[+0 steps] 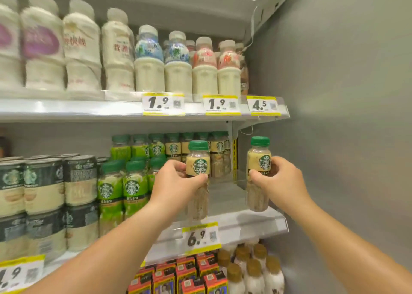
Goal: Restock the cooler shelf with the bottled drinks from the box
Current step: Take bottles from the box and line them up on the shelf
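A: Left to right, quick. What's on the middle shelf?
B: Dark cans stacked far left, then green-label bottles, packed up to the front edge.
A: Left hand?
B: Fingers and thumb curled round a beige-label coffee bottle with a green cap. It's upright over the front of the shelf, just right of the green ones. Can't tell if its base touches the shelf.
A: Behind it?
B: A back row of beige bottles, with bare shelf in front of them.
A: Right hand?
B: Grips a second beige bottle, upright, near the shelf's right end, out in front of the edge. Not set down.
A: Progress?
B: Midway, I'd say. The back is stocked, the front right gap is open, and the two bottles in hand are not yet placed. The box isn't in view, so I can't tell how many are left.
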Available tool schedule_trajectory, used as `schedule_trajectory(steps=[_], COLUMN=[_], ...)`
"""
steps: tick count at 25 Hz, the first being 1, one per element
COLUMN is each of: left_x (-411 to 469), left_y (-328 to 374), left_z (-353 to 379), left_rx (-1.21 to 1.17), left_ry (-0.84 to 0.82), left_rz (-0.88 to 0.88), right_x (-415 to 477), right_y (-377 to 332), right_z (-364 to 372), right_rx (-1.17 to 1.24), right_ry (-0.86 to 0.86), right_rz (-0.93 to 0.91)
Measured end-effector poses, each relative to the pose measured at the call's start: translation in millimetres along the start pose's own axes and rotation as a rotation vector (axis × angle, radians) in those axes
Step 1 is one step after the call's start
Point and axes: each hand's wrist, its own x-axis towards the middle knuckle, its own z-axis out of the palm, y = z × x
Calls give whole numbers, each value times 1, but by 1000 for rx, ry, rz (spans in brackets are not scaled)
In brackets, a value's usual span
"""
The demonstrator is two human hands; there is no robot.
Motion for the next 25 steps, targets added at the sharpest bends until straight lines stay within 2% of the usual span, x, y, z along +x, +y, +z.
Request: schedule_trajectory(steps=[3, 8, 11, 17, 21, 25], left_x=[18, 29, 34, 33, 27, 16], left_y=[-13, -39, -47, -54, -56, -63], left_z=[29, 58, 63, 77, 80, 72], left_rx=[-8, 4, 66, 183, 279, 380], left_ry=[37, 197, 268, 418, 439, 344], left_rz=[-73, -135, -115, -182, -193, -230], right_x=[49, 107, 124, 137, 139, 138], right_y=[16, 45, 56, 73, 79, 86], right_z=[20, 68, 90, 113, 120, 120], right_rx=[22, 100, 162, 264, 294, 300], right_ry=[1, -52, -56, -90, -92, -129], right_rz=[46, 117, 91, 46, 79, 38])
